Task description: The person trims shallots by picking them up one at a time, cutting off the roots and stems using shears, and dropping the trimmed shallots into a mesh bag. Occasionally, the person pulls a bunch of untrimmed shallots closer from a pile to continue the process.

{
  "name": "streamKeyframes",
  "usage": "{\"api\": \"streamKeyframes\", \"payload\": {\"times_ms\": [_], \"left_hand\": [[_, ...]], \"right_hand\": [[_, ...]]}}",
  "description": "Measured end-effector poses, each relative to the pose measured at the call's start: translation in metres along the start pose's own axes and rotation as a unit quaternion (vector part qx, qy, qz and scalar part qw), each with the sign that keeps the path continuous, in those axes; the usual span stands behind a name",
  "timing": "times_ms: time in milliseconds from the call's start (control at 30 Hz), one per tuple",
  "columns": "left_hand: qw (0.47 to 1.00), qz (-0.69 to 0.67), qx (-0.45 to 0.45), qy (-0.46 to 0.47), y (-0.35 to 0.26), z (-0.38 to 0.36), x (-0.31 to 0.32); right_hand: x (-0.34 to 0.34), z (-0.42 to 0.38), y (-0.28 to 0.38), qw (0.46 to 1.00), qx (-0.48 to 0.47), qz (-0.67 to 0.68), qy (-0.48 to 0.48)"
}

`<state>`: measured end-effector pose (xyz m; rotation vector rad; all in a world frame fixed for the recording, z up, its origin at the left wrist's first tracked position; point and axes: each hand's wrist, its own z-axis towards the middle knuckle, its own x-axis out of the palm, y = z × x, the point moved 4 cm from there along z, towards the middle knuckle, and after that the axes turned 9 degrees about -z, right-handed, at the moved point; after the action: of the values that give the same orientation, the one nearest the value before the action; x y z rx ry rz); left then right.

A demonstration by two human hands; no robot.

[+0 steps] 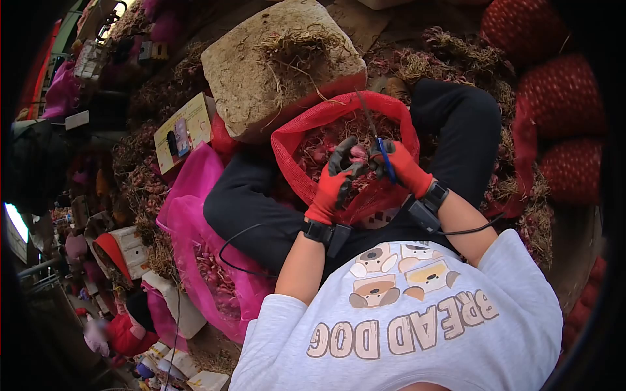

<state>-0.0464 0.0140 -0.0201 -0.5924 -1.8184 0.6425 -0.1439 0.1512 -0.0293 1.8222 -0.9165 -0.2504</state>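
Observation:
My left hand (337, 176), in a red glove with dark fingers, has its thumb and fingertips around a pink shallot (358, 152). Close beside it, my right hand (401, 165), gloved the same way, grips scissors by their blue handle (386, 160). The thin scissor blade points up and away from me, over the bag. Both hands are above an open red mesh bag (295, 138) between my crossed legs. Inside the bag lie more shallots (318, 154) with dry roots and stalks.
Beyond the bag stands a dirt-covered foam block (241, 72) with dry stalks on top. A pink mesh bag (189, 202) holding shallots lies by my left leg. Full red mesh sacks (561, 91) line the right. A yellowish box (195, 117) sits at the left, and people work farther left.

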Motion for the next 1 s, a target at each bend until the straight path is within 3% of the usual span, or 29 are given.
{"api": "streamKeyframes", "payload": {"times_ms": [167, 367, 400, 433, 467, 533, 567, 633, 667, 733, 800, 833, 900, 967, 1000], "left_hand": [[0.986, 0.159, 0.04, 0.03, -0.011, -0.001, 0.009], [0.996, 0.089, -0.006, 0.017, 0.001, 0.0, -0.01], [0.946, 0.297, 0.127, 0.026, -0.008, 0.0, -0.008], [0.836, 0.487, 0.251, 0.033, -0.013, -0.003, -0.003], [0.673, 0.645, 0.36, 0.038, -0.015, -0.007, 0.005], [0.862, 0.473, 0.179, 0.039, -0.006, -0.004, -0.003], [0.926, 0.368, 0.08, 0.038, 0.0, -0.004, -0.004], [0.984, 0.175, -0.009, -0.014, 0.002, -0.005, -0.005], [0.995, 0.074, -0.052, -0.04, 0.005, -0.006, -0.005], [0.96, 0.27, 0.072, -0.014, 0.019, -0.002, -0.044], [0.962, 0.246, 0.119, -0.026, 0.017, 0.001, -0.058], [0.986, 0.124, 0.104, -0.051, 0.019, 0.005, -0.068], [0.991, -0.087, 0.073, -0.074, 0.009, 0.006, -0.067], [0.963, -0.259, 0.041, -0.067, -0.005, 0.003, -0.059], [0.986, -0.083, 0.117, -0.088, -0.001, 0.004, -0.069]], "right_hand": [[0.017, -0.005, 0.024, 0.999, 0.029, -0.041, -0.007], [0.021, 0.0, 0.013, 0.998, 0.047, 0.025, 0.032], [0.018, 0.001, 0.009, 0.998, 0.038, 0.029, 0.038], [0.017, 0.001, 0.007, 0.998, 0.029, 0.034, 0.043], [0.016, 0.001, 0.008, 0.999, 0.016, 0.036, 0.036], [0.017, 0.0, 0.013, 0.999, -0.01, 0.042, 0.021], [0.018, 0.0, 0.013, 1.0, -0.005, 0.013, 0.015], [0.019, 0.001, 0.013, 0.999, 0.004, -0.046, 0.003], [0.017, 0.0, 0.014, 0.991, -0.02, -0.135, -0.002], [0.012, 0.0, 0.016, 0.948, -0.07, -0.309, -0.008], [0.012, -0.007, 0.023, 0.867, -0.095, -0.482, -0.084], [0.013, -0.011, 0.025, 0.812, -0.106, -0.56, -0.121], [0.01, -0.017, 0.016, 0.788, -0.099, -0.598, -0.104], [0.011, -0.02, 0.011, 0.77, -0.087, -0.626, -0.089], [0.011, -0.022, 0.011, 0.765, -0.078, -0.634, -0.083]]}}
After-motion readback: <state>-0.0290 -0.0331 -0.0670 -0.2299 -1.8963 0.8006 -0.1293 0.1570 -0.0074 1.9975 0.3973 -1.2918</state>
